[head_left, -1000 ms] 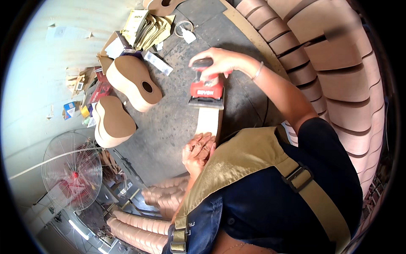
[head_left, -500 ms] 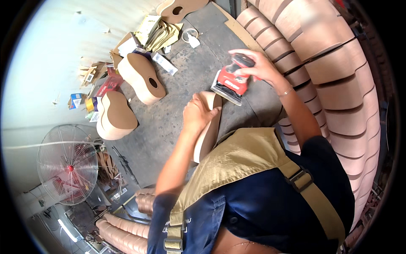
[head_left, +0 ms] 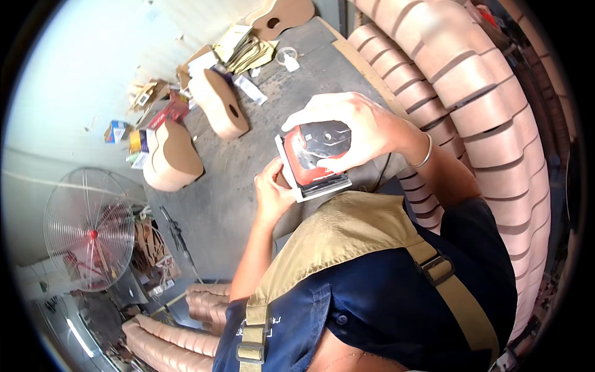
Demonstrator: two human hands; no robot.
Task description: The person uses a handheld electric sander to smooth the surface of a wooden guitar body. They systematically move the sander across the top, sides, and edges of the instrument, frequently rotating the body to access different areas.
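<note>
My right hand (head_left: 361, 127) grips a red-and-black electric sander (head_left: 307, 163), seen from above with its pale-edged pad angled. Just below and left of it, my left hand (head_left: 273, 186) has curled fingers on a wooden piece (head_left: 282, 178), mostly hidden by the sander. The sander is over that piece; whether the pad touches it I cannot tell. Both are close to my apron, over the dark worktable (head_left: 217, 211).
Pale wooden guitar bodies lie at the left (head_left: 173, 155), middle (head_left: 220, 105) and back (head_left: 279, 15), with yellow papers (head_left: 248, 53) and cardboard boxes (head_left: 167, 108) behind. A wire fan (head_left: 93, 232) stands left. Long rows of wooden body shells (head_left: 496, 155) line the right side.
The sander swung up and right off the piece, and has now come back toward me and left. My left hand shifted up, then back down and slightly left, as the wooden piece turned.
</note>
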